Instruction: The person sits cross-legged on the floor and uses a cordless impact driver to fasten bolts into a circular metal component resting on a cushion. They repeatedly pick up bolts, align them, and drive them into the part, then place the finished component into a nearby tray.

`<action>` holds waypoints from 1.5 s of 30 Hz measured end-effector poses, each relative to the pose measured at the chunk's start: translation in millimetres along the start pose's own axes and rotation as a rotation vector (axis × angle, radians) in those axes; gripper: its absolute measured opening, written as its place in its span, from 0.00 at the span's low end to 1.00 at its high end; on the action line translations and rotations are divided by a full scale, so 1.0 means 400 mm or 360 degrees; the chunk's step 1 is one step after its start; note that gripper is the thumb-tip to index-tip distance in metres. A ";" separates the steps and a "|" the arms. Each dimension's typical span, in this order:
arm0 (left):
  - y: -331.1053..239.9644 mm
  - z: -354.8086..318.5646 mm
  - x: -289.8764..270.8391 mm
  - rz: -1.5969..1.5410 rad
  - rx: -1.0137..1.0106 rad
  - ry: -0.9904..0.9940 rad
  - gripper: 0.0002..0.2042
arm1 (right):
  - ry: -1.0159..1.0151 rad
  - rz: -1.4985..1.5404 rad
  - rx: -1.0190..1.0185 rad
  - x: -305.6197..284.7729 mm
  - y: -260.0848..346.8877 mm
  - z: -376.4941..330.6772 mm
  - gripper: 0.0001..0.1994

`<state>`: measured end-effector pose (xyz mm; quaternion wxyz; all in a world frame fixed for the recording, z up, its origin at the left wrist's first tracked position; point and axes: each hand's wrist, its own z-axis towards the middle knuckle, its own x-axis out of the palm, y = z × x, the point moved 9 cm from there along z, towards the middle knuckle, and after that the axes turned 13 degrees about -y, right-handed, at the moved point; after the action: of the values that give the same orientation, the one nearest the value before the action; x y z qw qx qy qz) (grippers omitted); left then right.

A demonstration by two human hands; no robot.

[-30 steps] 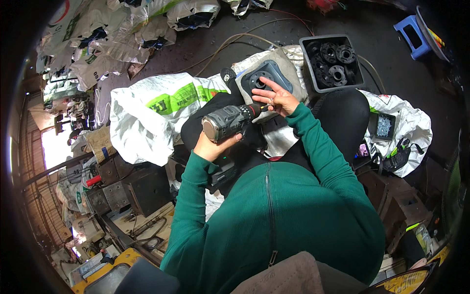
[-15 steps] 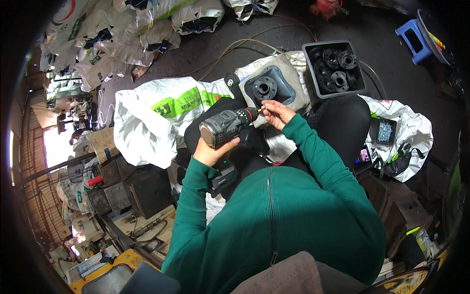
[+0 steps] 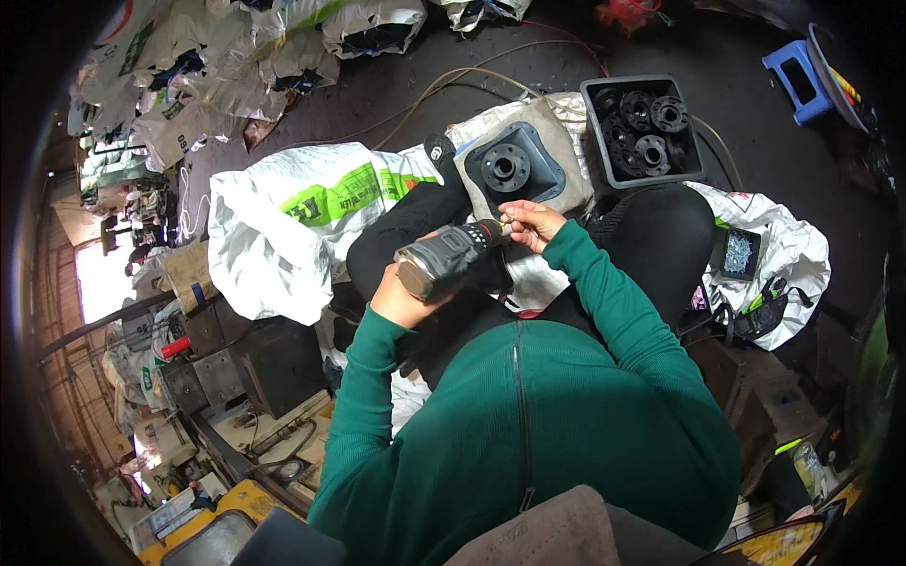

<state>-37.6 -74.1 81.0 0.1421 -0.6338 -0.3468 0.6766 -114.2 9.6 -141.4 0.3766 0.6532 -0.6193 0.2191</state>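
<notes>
Grey and black, the cordless drill (image 3: 442, 258) sits in the left hand (image 3: 404, 296), which is wrapped firmly round it, nose angled toward the near edge of the pale padded cushion (image 3: 578, 193). Just over that edge, the right hand (image 3: 535, 224) has thumb and forefinger pinched together on a small piece (image 3: 504, 224) at the drill's nose; whether that is a bit or a screw, I cannot tell. Preparing the drill's working end seems the step in hand, and the next move would call for keeping the nose steady and lined up while the fingertips get clear. Beyond both hands, apart from them, the black bolt-hole flange (image 3: 501, 182) lies in the square dark-grey base (image 3: 550, 179) on the cushion, nearer the base's left edge than its right.
</notes>
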 end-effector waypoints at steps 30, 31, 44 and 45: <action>0.224 0.349 0.106 0.0098 -0.0389 0.0084 0.22 | -0.1153 -0.1425 -0.1760 -0.105 0.291 0.212 0.14; 0.224 0.347 0.102 0.0053 -0.0416 0.0073 0.22 | -0.1165 -0.1419 -0.1743 -0.107 0.291 0.214 0.14; 0.211 0.330 0.073 -0.0072 -0.0457 0.0027 0.24 | -0.1101 -0.1507 -0.1636 -0.112 0.298 0.240 0.17; 0.209 0.330 0.071 -0.0065 -0.0457 0.0017 0.24 | -0.1111 -0.1487 -0.1564 -0.121 0.289 0.245 0.18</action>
<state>-147.4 -154.5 -0.6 0.0655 -0.6440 -0.4521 0.6137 -251.2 -28.2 -213.4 0.4599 0.6361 -0.3879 -0.4831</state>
